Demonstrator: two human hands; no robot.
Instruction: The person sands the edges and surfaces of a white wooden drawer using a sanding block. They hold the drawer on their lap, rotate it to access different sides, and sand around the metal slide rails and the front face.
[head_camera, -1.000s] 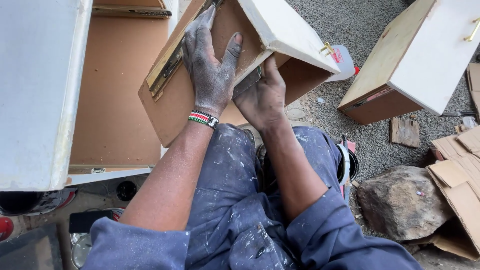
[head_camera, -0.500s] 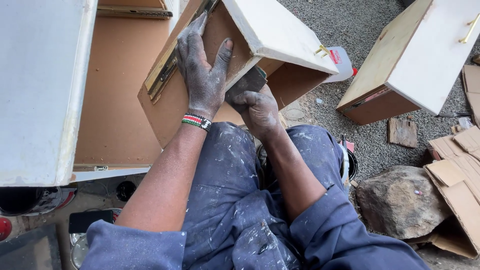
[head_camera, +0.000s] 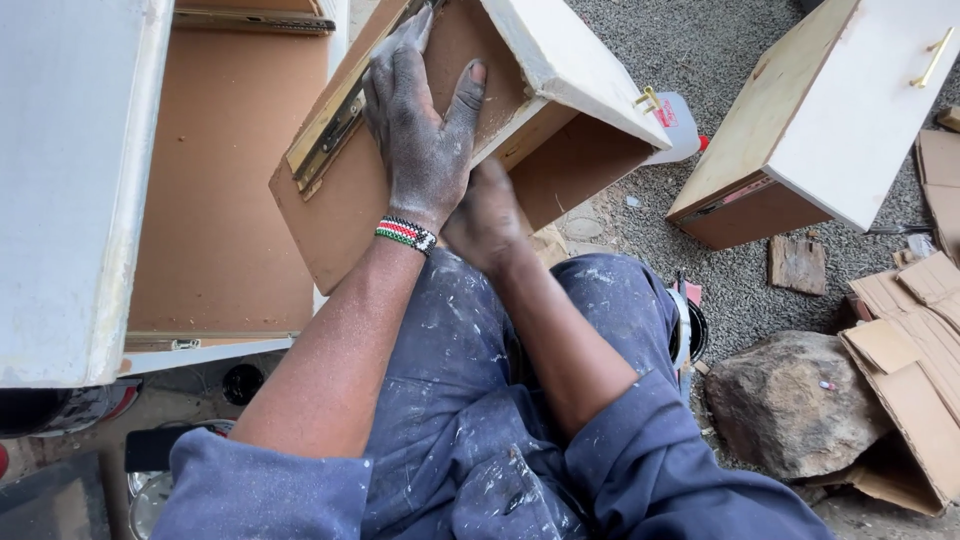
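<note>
The left hand (head_camera: 420, 135) lies flat and spread on the brown side panel of a drawer (head_camera: 400, 190) tilted across the person's lap, fingers reaching up toward the metal runner (head_camera: 330, 125) screwed along that side, thumb stretched toward the white front (head_camera: 570, 65). A beaded wristband (head_camera: 405, 233) sits on that wrist. The right hand (head_camera: 487, 220) is tucked against the drawer's lower edge, just under the left; its fingers are hidden, so I cannot tell whether it is pinching anything. Both hands are grey with dust.

The drawer's inside faces away, so what it holds cannot be seen. A brass handle (head_camera: 648, 98) shows on its white front.

To the left stands a white cabinet (head_camera: 70, 190), its brown inner panel (head_camera: 225, 190) exposed. At upper right, a 2nd drawer (head_camera: 810, 130) rests on the gravel (head_camera: 700, 50), white face up; its contents are out of view. Near it lie a wood scrap (head_camera: 797, 263), a rock (head_camera: 795, 400) and cardboard pieces (head_camera: 915, 340). A white plastic bottle (head_camera: 675, 125) peeks out behind the held drawer.
</note>
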